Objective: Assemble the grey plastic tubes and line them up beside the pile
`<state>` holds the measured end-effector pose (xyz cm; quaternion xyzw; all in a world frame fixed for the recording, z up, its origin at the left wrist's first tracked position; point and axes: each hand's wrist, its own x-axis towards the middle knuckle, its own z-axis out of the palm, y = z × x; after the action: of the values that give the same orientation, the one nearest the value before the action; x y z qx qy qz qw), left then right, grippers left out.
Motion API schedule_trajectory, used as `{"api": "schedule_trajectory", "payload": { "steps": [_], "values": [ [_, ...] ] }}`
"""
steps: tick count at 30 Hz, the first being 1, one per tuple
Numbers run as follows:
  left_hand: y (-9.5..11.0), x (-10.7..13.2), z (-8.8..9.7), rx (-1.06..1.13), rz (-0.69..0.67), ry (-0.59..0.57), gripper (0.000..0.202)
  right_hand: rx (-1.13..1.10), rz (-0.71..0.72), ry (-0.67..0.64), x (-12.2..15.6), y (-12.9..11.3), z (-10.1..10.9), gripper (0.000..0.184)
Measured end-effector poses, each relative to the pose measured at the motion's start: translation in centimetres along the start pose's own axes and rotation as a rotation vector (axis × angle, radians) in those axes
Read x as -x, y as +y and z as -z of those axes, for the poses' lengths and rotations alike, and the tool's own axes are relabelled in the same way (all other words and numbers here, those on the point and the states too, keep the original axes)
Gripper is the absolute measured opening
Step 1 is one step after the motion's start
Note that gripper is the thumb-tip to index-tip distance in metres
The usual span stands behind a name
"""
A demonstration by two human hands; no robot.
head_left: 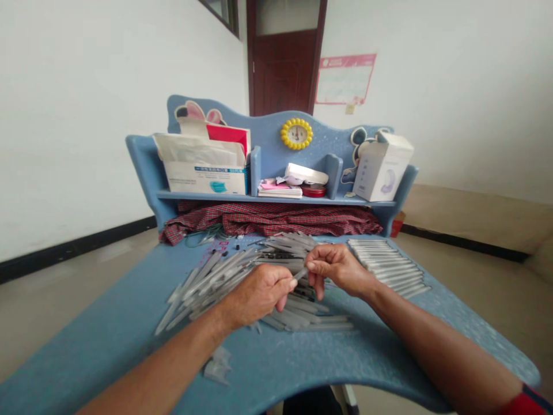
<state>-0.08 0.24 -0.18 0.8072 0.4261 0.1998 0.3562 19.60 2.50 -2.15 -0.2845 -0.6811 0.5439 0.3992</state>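
Observation:
Between my two hands is a slim grey translucent piece [301, 274], like the many others on the desk; its exact kind is too small to tell. My left hand [264, 291] pinches its near end between thumb and fingers. The far end is pinched by my right hand [334, 266], whose lower fingers curl down. Beneath and around both hands spreads a loose heap of slim grey translucent sleeves [216, 282], some with dark thin parts among them. To the right of my right hand lies a neat row of similar slim pieces [391, 266], side by side.
The blue desk [345, 357] has a raised back shelf [276, 200] carrying a face-mask box [207, 173], papers, a red tin [313, 190] and a white box [382, 168]. Checked cloth [276, 219] lies below the shelf. Small clear scraps [217, 366] lie by my left forearm.

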Motion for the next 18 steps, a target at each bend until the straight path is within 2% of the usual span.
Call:
{"api": "schedule_trajectory", "payload": {
  "steps": [5,18],
  "values": [
    [-0.10,-0.35,0.13,-0.016,0.044,0.011,0.036,-0.008,-0.019,0.026,-0.54,0.23,0.12,0.031],
    [-0.08,-0.66,0.18,0.021,0.058,0.040,0.035,-0.081,-0.022,0.036,-0.75,0.18,0.44,0.035]
  ]
}}
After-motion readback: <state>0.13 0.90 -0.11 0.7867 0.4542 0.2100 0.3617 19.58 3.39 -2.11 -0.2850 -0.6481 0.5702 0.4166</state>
